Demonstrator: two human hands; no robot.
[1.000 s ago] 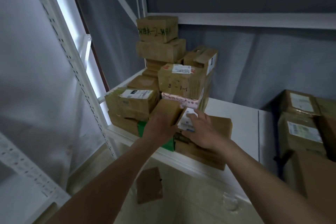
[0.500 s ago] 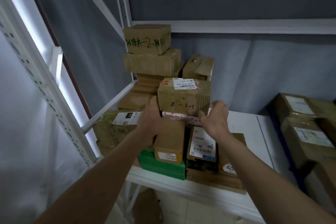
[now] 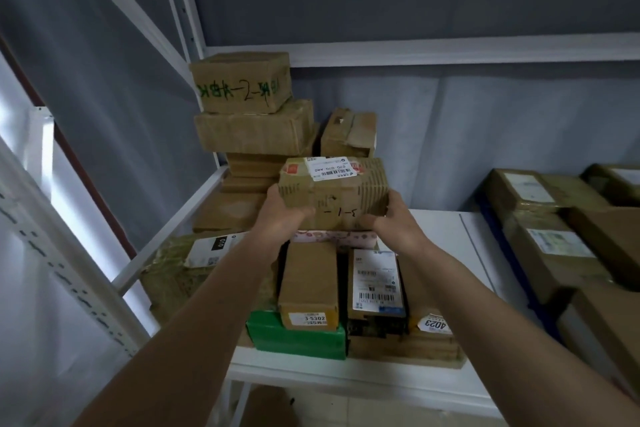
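Both hands, left [image 3: 282, 215] and right [image 3: 393, 222], clamped round labelled carton [image 3: 332, 191]; far fingertips hidden behind it.

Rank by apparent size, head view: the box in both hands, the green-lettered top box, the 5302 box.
1. Largest: held box.
2. Tied: green-lettered top box and 5302 box. They look about alike in picture area, one wide, one long. The first is farther away, so I won't rank them.
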